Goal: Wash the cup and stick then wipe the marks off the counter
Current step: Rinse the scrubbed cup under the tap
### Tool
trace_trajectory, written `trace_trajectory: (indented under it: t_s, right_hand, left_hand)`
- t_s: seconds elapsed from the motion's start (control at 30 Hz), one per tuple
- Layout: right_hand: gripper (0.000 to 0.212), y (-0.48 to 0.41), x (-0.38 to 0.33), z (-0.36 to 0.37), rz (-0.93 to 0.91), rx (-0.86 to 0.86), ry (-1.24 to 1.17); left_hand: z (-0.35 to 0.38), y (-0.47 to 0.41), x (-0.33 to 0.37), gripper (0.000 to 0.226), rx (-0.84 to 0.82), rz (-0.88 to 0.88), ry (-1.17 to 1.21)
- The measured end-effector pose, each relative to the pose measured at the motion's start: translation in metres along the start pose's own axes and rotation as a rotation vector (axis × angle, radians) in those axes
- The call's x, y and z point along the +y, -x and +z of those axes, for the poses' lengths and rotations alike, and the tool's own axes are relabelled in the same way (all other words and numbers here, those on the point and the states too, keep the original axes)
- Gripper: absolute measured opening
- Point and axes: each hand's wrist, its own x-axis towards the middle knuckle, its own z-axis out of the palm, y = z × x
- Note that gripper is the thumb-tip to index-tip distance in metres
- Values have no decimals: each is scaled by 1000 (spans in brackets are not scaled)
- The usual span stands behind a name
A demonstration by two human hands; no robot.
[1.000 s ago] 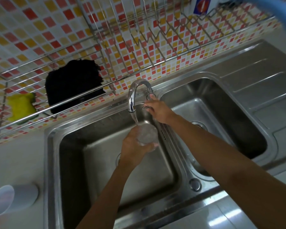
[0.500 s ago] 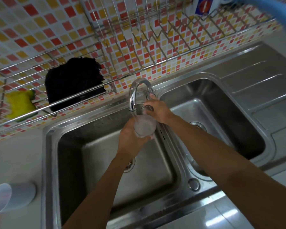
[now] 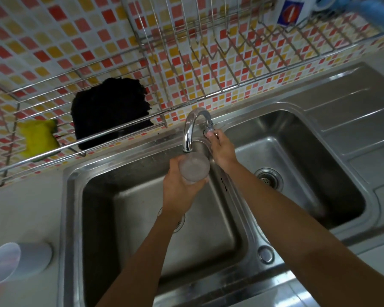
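Presently, step one of three: rinsing the cup. Item: clear cup [image 3: 194, 168], held mouth-up in the left hand [image 3: 182, 187], fingers wrapped round its wall, over the left sink basin [image 3: 120, 218]. Its mouth sits directly under the faucet spout [image 3: 192, 127], nearly touching. The contents look cloudy, and I cannot tell whether water is running. Item: right hand [image 3: 223, 149], just right of and beyond the held cup, fingertips pinching the tap handle [image 3: 208, 129]. Item: stick, not in sight. Item: second translucent cup [image 3: 18, 262], lying on its side on the counter [image 3: 20, 213], well left of the grip. Item: yellow sponge [image 3: 38, 140] and black cloth [image 3: 111, 111] on the wire rack [image 3: 53, 100], up and left of the grip. Next move, by my judgement: set the flow at the handle, then swirl and tip the cup into the basin beneath, minding the wet wall.
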Motion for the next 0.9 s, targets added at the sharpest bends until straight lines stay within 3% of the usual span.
trace_trajectory:
  t_s: [0.37,0.43,0.57,0.6,0.77,0.9]
  right_hand:
    - [19,-3,-7,-10,59,-110,-54]
    - [18,-3,-12,-17,139,-164,-198]
    - [68,20,-23,-42,258,-285,-594]
    - [68,35,-23,-46,238,-252,-571]
    - [29,142,14,-32,238,12,-400]
    - [28,214,48,-15,249,-119,45]
  left_hand:
    - [2,-1,6,72,24,20,41]
    - [-1,1,8,74,11,41,50]
    - [-7,15,6,74,66,93,60]
    - [-8,20,3,76,83,100,25]
    - [-16,58,-26,77,52,37,-209]
    - [-25,92,-60,76,-114,145,-521]
